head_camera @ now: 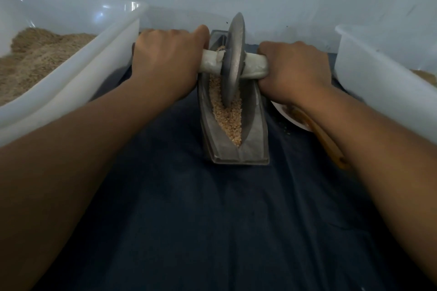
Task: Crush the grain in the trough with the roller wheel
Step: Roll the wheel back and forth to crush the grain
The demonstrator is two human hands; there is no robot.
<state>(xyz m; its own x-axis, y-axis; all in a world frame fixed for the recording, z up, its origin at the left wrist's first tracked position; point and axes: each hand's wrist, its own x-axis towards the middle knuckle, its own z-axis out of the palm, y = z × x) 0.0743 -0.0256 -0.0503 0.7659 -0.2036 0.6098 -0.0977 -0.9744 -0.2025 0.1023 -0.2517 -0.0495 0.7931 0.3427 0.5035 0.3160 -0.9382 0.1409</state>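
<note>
Broadly, dark blue cloth [212,220] is covering the counter and carrying everything in view. At far left a big translucent white tub [78,82] is sitting on it, holding a heap of brown husk-like meal [35,59]. At far right a 2nd white tub [378,82] is standing, with a little tan material showing inside near the frame edge.

Centre: a grey metal trough [257,139], boat-shaped, is lying lengthwise away from the viewer, between the 2 tubs. Pale tan grain [228,120] is filling its narrow channel. The roller wheel [234,59], a thin grey metal disc, is standing upright on edge in the channel, toward the far half of the trough, its lower rim sitting in the grain.

A pale axle handle [255,67] is passing through the disc's hub and sticking out both sides. The left hand [165,59] is gripping the left stub, fingers curled around it, knuckles up. The right hand [295,71] is gripping the right stub the same way, fingers wrapped under.

Just right of the trough, partly hidden beneath the right forearm, a small white bowl [295,120] is resting with a wooden spoon [326,142] lying across it; its contents are too hidden to tell.
</note>
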